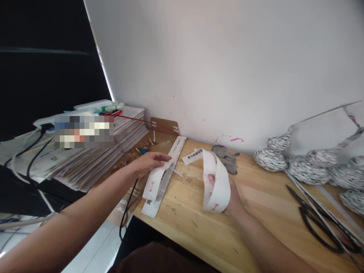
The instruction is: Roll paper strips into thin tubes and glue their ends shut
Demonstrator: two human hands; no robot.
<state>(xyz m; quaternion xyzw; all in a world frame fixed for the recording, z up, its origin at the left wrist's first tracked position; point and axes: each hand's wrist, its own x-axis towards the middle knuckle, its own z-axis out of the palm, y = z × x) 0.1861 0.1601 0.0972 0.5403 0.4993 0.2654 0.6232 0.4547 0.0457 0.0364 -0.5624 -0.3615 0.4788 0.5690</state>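
Observation:
My left hand point(150, 163) is pinching the edge of a white paper strip point(155, 181) printed with red characters. Beneath that strip lie more printed paper strips point(157, 203), stretched along the left part of the table. In my right hand point(231, 197) is a curled paper strip point(217, 189), bent into loops above the wood. The thumb shows inside the loop, while the other fingers are mostly hidden behind the paper. One printed end point(193, 157) of the curl points left. Behind it a grey cloth point(226, 158) lies against the wall.
Large black scissors point(315, 223) lie at the right, beside several woven paper pieces point(308, 170). A tall stack of paper sheets point(122, 132) stands at the left, with cables point(31, 182) around it. Small scraps point(136, 151) litter the cardboard. The white wall point(199, 76) bounds the table point(196, 223).

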